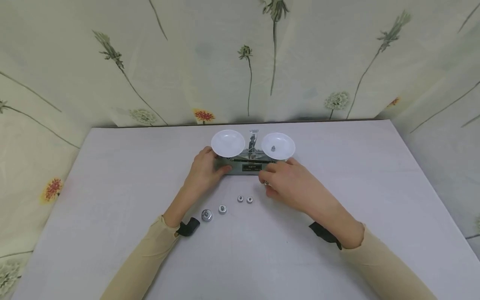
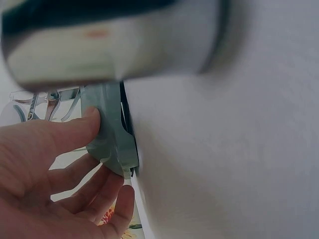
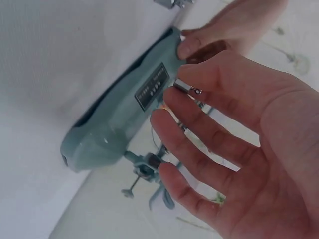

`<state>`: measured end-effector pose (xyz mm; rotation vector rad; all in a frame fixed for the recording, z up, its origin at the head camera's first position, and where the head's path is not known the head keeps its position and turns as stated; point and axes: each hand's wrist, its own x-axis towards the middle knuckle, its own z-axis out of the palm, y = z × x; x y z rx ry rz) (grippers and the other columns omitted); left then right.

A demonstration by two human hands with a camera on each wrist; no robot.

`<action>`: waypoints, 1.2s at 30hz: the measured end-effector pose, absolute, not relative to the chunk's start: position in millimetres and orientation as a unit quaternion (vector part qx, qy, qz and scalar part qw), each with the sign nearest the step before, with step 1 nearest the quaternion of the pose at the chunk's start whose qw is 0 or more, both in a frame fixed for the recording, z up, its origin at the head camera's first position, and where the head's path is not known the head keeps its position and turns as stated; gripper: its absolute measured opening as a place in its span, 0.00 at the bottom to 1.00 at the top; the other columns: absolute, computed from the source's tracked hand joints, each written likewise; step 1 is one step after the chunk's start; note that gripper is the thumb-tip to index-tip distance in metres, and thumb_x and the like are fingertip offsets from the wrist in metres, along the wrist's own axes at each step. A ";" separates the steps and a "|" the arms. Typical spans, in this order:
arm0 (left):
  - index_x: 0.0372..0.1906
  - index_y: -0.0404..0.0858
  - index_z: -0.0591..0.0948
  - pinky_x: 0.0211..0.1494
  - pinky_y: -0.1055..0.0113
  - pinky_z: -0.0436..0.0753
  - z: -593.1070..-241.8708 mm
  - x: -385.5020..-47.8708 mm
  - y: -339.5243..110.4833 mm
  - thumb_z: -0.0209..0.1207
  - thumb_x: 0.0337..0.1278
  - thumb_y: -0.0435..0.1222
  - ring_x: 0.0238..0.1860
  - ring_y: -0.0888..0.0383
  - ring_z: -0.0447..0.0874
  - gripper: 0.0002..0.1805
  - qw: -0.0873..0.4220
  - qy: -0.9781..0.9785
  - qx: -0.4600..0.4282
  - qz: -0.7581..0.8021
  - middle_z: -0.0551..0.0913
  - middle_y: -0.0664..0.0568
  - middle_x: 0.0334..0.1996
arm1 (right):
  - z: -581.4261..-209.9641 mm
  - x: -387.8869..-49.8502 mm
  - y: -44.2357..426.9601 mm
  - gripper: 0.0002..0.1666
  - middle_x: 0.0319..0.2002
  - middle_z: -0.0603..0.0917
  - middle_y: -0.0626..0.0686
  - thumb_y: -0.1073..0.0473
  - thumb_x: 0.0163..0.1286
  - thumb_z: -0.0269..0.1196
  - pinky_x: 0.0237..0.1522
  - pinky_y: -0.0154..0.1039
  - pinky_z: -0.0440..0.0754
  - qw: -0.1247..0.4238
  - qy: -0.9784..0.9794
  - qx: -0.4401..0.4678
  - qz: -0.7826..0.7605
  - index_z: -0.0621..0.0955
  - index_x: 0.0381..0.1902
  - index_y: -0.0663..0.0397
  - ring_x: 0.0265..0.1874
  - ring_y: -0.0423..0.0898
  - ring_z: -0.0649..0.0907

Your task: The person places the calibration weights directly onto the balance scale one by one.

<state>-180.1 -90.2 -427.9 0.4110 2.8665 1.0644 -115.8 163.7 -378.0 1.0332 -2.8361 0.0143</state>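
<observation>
A green balance scale (image 1: 234, 167) with two white pans stands near the table's back edge. My left hand (image 1: 204, 168) holds the left end of its base, thumb in front and fingers around the end. My right hand (image 1: 286, 183) pinches a small metal weight (image 3: 182, 86) between thumb and index finger, in front of the base's right part. Another small weight (image 1: 273, 148) stands in the right pan (image 1: 285, 141); the left pan (image 1: 228, 143) holds nothing. Several metal weights, among them a larger one (image 1: 206, 215), stand on the table in front of the scale.
A white cloth covers the table (image 1: 131, 175). Behind it hangs a flower-patterned curtain (image 1: 225, 62). A blurred shiny cylinder (image 2: 149, 45) fills the top of the left wrist view. Black straps (image 1: 189, 227) circle both wrists.
</observation>
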 end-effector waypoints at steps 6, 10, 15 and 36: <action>0.67 0.29 0.81 0.77 0.41 0.78 -428.5 -179.2 -88.8 0.76 0.62 0.39 0.69 0.37 0.80 0.32 0.022 0.929 0.134 0.343 0.83 0.34 0.64 | -369.9 -115.0 167.5 0.09 0.33 0.87 0.46 0.58 0.65 0.78 0.48 0.48 0.82 0.064 -0.941 0.334 0.010 0.87 0.40 0.47 0.33 0.45 0.84; 0.67 0.29 0.81 0.77 0.41 0.79 -429.9 -179.5 -90.3 0.75 0.63 0.39 0.70 0.37 0.80 0.31 0.020 0.929 0.137 0.344 0.83 0.33 0.64 | -367.3 -115.0 166.5 0.09 0.32 0.87 0.46 0.58 0.65 0.78 0.46 0.48 0.82 0.064 -0.940 0.336 0.009 0.88 0.40 0.47 0.33 0.45 0.84; 0.67 0.28 0.81 0.76 0.42 0.79 -431.0 -180.2 -90.5 0.75 0.63 0.38 0.70 0.37 0.80 0.31 0.019 0.928 0.141 0.344 0.84 0.33 0.64 | -362.1 -112.9 168.8 0.11 0.36 0.89 0.47 0.58 0.65 0.78 0.48 0.48 0.83 0.060 -0.943 0.328 0.007 0.88 0.43 0.47 0.35 0.46 0.85; 0.66 0.28 0.81 0.76 0.43 0.80 -428.5 -179.5 -90.6 0.76 0.62 0.38 0.69 0.38 0.81 0.31 0.020 0.927 0.135 0.350 0.83 0.34 0.65 | -339.2 -114.4 176.4 0.10 0.34 0.87 0.48 0.61 0.67 0.76 0.49 0.49 0.84 0.106 -0.940 0.323 0.029 0.87 0.44 0.48 0.32 0.46 0.83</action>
